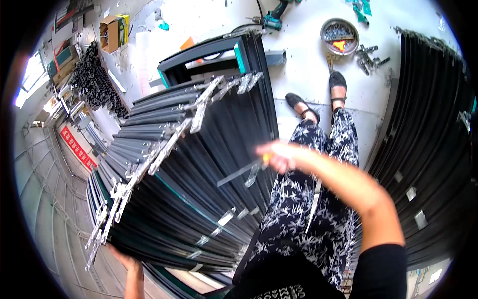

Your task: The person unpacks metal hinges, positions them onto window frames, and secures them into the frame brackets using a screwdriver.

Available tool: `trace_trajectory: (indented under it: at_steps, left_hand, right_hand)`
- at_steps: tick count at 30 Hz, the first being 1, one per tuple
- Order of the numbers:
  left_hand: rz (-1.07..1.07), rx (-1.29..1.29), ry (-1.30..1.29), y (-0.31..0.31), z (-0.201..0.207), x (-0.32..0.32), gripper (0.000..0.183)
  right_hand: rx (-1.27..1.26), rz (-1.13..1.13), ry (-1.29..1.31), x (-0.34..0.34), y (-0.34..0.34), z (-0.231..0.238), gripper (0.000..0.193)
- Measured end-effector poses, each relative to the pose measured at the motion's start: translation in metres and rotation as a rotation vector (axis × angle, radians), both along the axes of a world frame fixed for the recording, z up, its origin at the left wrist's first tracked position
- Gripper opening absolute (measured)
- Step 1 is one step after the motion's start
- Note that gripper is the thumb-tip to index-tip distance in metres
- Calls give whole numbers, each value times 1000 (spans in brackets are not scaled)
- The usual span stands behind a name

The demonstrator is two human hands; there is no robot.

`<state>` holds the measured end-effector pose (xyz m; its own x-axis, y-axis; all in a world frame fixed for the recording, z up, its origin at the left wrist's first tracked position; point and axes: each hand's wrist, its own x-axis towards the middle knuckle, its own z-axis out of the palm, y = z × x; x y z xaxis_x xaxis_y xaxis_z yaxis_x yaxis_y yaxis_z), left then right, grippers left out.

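A long row of dark window frames (209,164) stands on edge, packed side by side, in front of me and to my left. Metal hinge arms (164,149) run along their upper ends, several jutting out at angles. My right hand (279,154), slightly blurred, is closed over the row on a small orange thing (267,158). From it a thin grey metal strip (239,174) points down and left; whether the two are one piece I cannot tell. My left hand (123,256) is against the lower left end of the row, its fingers mostly hidden by the frames.
A second stack of dark frames (428,149) stands close on my right. On the pale floor ahead lie a round pan of screws (340,37), loose metal fittings (370,60) and a teal cordless drill (271,19). Beyond are an open cardboard box (110,34) and piled dark profiles (97,82).
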<state>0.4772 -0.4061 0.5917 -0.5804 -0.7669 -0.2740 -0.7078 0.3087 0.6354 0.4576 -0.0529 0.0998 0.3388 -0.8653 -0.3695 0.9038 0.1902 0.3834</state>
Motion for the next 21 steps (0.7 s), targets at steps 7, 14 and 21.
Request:
trace_trajectory:
  at_steps: [7,14,21]
  left_hand:
    - [27,-123,10,-7,10,7,70]
    - [-2,-115,4,-3,3,2,69]
    - [-20,-50,15,-10,8,7,70]
  right_hand:
    - [642,-417,852,-12,54,34,33]
    - [742,-317,1503,-68,59,13,31]
    - [689,-384,1854,-80,35,-1,27]
